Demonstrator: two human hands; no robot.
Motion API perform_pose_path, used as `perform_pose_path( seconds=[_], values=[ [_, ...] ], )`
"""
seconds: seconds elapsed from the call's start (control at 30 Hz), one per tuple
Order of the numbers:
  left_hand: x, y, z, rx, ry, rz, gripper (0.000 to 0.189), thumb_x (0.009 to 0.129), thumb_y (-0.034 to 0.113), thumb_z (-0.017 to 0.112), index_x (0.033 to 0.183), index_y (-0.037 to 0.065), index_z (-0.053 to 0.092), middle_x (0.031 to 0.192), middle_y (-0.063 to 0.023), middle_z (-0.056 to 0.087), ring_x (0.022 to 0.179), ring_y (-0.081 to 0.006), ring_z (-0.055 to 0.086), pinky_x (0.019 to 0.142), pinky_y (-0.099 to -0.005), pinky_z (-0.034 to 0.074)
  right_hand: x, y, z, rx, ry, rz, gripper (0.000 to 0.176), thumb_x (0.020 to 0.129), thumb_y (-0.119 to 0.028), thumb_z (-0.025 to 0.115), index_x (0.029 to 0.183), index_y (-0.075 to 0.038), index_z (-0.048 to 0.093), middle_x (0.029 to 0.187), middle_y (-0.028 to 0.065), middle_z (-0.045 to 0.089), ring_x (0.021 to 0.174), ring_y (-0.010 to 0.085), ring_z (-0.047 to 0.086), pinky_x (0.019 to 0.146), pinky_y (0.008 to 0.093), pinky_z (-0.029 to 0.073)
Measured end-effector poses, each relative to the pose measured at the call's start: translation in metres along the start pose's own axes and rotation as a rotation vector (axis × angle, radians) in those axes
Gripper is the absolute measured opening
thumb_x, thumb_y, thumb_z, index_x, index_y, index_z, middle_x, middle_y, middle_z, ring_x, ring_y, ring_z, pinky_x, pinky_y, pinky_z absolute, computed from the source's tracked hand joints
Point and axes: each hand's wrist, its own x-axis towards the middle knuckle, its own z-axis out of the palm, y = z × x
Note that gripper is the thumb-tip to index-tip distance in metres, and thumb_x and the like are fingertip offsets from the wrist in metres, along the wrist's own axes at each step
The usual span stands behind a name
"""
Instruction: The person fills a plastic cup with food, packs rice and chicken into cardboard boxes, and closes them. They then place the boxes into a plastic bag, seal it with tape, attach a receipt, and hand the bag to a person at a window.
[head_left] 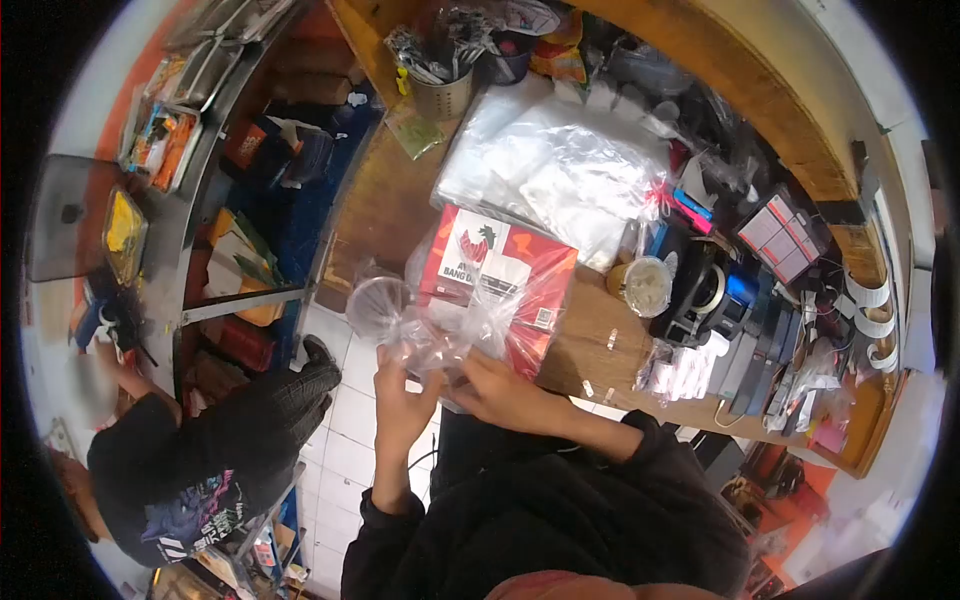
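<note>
A red and white printed box (pixel 490 265) lies in a clear plastic bag (pixel 440 335) at the near edge of the wooden table. My left hand (pixel 403 395) is closed on the bunched top of that bag, just in front of the box. Beside it, my right hand (pixel 490 390) pinches the same gathered plastic. A clear round cup or lid (pixel 380 303), also wrapped in plastic, is left of the box. Thin film covers part of the box front. My fingertips are partly hidden by the crumpled plastic.
Stacked clear bags (pixel 560 150) lie behind the box. To the right are a tape roll (pixel 645 285), a black dispenser and small devices. A metal cutlery holder (pixel 442 95) stands at the back. Another person (pixel 200 470) in black is at the left, by metal shelves.
</note>
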Motion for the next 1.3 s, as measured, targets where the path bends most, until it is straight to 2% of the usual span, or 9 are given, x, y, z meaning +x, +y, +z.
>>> perform_pose_path(
  seconds=[0.1,0.17,0.27,0.43,0.6,0.77,0.9,1.07,1.3],
  values=[
    [-0.013,-0.020,-0.004,-0.043,0.032,-0.087,0.033,0.082,-0.003,0.065,0.114,-0.006,0.055,0.102,-0.0158,0.062,0.096,-0.0262,0.062,0.082,-0.0343,0.049,-0.010,0.009,-0.007,0.164,0.087,0.055,0.052,0.081,-0.009,0.072,0.128,-0.001,0.051,0.119,0.0169,0.056,0.100,0.0327,0.061,0.077,0.0388,0.053],
    [-0.018,-0.023,-0.012,-0.361,0.018,-0.279,0.027,0.085,-0.005,0.061,0.111,-0.007,0.057,0.107,-0.0150,0.062,0.099,-0.0203,0.061,0.084,-0.0318,0.047,-0.012,0.021,-0.043,-0.392,0.282,-0.125,0.047,0.075,-0.010,0.076,0.119,-0.005,0.061,0.112,0.0094,0.060,0.106,0.0273,0.060,0.084,0.0384,0.050],
    [-0.029,-0.037,-0.005,-0.384,0.053,-0.228,0.026,0.086,-0.006,0.058,0.112,-0.006,0.057,0.104,-0.0112,0.063,0.096,-0.0160,0.060,0.085,-0.0285,0.045,-0.001,0.034,-0.062,-0.655,0.302,-0.052,0.044,0.068,-0.010,0.078,0.111,-0.010,0.066,0.106,0.0035,0.063,0.108,0.0244,0.057,0.091,0.0396,0.044],
    [-0.011,-0.015,-0.006,-0.308,0.013,-0.262,0.028,0.085,-0.005,0.057,0.113,-0.006,0.058,0.096,-0.0068,0.064,0.086,-0.0109,0.057,0.079,-0.0238,0.044,-0.025,0.067,-0.042,-0.642,0.378,-0.109,0.034,0.074,-0.019,0.076,0.106,-0.011,0.066,0.106,0.0042,0.063,0.099,0.0246,0.055,0.090,0.0396,0.041],
    [0.001,-0.023,0.012,-0.641,0.337,-0.329,0.032,0.083,0.001,0.056,0.113,-0.008,0.060,0.091,-0.0054,0.065,0.077,-0.0073,0.056,0.070,-0.0211,0.044,-0.040,0.050,-0.052,-0.475,0.365,-0.028,0.030,0.074,-0.014,0.077,0.103,-0.011,0.068,0.107,0.0049,0.062,0.102,0.0263,0.056,0.089,0.0370,0.046],
    [0.036,0.024,0.000,-0.681,0.194,-0.246,0.019,0.084,0.009,0.055,0.097,-0.005,0.060,0.077,-0.0076,0.061,0.064,-0.0131,0.055,0.064,-0.0253,0.045,-0.079,0.025,-0.178,-0.523,0.724,-0.110,0.012,0.082,-0.011,0.070,0.091,-0.004,0.067,0.096,0.0134,0.065,0.091,0.0316,0.061,0.083,0.0397,0.048],
    [0.048,0.078,0.001,-0.590,0.051,-0.169,0.012,0.086,0.008,0.053,0.091,-0.002,0.056,0.071,-0.0073,0.056,0.062,-0.0129,0.052,0.062,-0.0264,0.043,-0.110,0.084,-0.310,-0.330,1.100,0.238,0.014,0.085,-0.002,0.062,0.097,0.003,0.068,0.093,0.0174,0.070,0.081,0.0268,0.067,0.073,0.0327,0.051],
    [0.064,0.082,0.000,-0.463,-0.072,-0.186,0.009,0.090,0.008,0.051,0.094,0.000,0.053,0.069,-0.0063,0.056,0.062,-0.0138,0.052,0.064,-0.0265,0.042,-0.098,0.217,-0.386,-1.030,0.832,0.287,0.014,0.080,-0.010,0.061,0.092,-0.005,0.067,0.091,0.0179,0.066,0.086,0.0382,0.063,0.078,0.0468,0.051],
    [0.067,0.092,-0.008,-0.318,-0.110,-0.206,0.014,0.089,0.008,0.051,0.096,-0.001,0.058,0.074,-0.0037,0.060,0.067,-0.0124,0.053,0.068,-0.0257,0.042,-0.072,0.262,-0.383,-0.977,0.869,0.375,0.008,0.079,-0.012,0.062,0.085,-0.006,0.062,0.090,0.0181,0.063,0.088,0.0382,0.061,0.077,0.0478,0.051]
  ],
)
